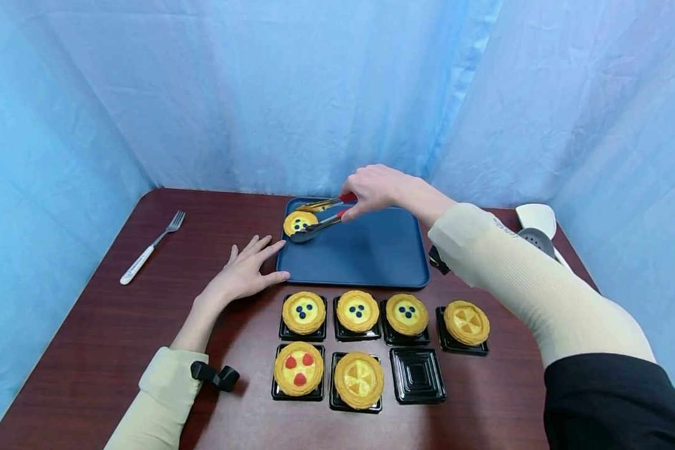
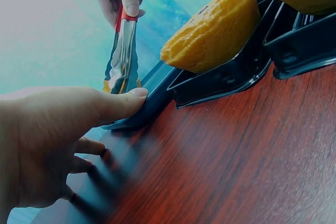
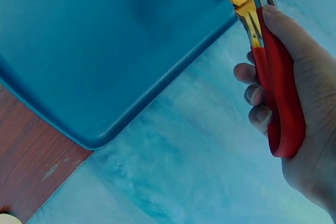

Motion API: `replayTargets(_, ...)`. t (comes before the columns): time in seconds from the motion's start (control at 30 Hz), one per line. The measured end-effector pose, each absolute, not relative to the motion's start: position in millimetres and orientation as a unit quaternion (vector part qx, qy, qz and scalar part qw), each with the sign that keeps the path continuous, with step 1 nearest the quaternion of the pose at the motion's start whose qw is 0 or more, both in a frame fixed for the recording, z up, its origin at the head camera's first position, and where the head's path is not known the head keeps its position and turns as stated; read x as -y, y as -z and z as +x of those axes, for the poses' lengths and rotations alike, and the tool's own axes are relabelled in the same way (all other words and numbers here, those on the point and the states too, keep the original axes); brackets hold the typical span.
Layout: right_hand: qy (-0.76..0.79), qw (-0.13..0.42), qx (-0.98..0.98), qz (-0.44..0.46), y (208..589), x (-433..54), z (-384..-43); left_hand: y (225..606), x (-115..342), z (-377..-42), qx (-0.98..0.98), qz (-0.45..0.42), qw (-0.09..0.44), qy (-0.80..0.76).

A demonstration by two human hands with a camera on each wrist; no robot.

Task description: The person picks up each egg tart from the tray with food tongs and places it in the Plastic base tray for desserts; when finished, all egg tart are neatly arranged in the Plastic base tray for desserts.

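Observation:
My right hand [image 1: 374, 189] grips red-handled tongs [image 3: 281, 87]. The tongs' tips stand on either side of a blueberry-topped tart [image 1: 299, 222] in the back left corner of the blue tray [image 1: 365, 250]; whether they touch it I cannot tell. At the tray's left edge lies my left hand [image 1: 247, 272], fingers spread and thumb on the rim, holding nothing. In the left wrist view the left thumb [image 2: 123, 104] lies against the tray's edge. Several tarts sit on black plastic bases in front of the tray, among them a strawberry-topped tart [image 1: 299, 369].
One black base [image 1: 418, 375] at the front holds no tart. A fork [image 1: 153, 247] with a white handle lies on the left. At the right, a white spatula [image 1: 537, 219] and a grey slotted utensil [image 1: 536, 239] are partly behind my right arm. Blue curtains [image 1: 292, 94] hang behind the table.

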State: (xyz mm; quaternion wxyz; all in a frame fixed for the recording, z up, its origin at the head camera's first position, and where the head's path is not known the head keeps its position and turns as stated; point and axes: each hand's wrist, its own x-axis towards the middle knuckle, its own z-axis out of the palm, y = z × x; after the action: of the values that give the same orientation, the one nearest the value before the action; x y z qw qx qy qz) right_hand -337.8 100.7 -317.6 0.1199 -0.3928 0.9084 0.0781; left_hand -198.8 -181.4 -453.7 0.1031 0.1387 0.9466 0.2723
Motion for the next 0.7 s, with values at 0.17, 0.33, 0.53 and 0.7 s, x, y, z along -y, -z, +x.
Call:
replayTargets(0.17, -0.078, 0.120, -0.908, -0.395, 316.7, -100.5, -337.1, 453.3, 181.3, -198.5, -0.946, 0.138, 0.102, -0.273)
replayTargets(0.33, -0.077, 0.121, -0.908, -0.394, 316.2, -100.1, -336.6, 453.7, 181.7, -198.6, -0.946, 0.139, 0.100, -0.274)
replayTargets(0.53, -0.078, 0.124, -0.907, -0.394, 315.9, -99.2, -337.1, 453.6, 182.6, -197.8, -0.946, 0.139, 0.097, -0.277)
replayTargets(0.7, -0.076, 0.125, -0.907, -0.394, 316.6, -98.8, -338.1, 453.8, 183.7, -197.5, -0.944, 0.142, 0.098, -0.280)
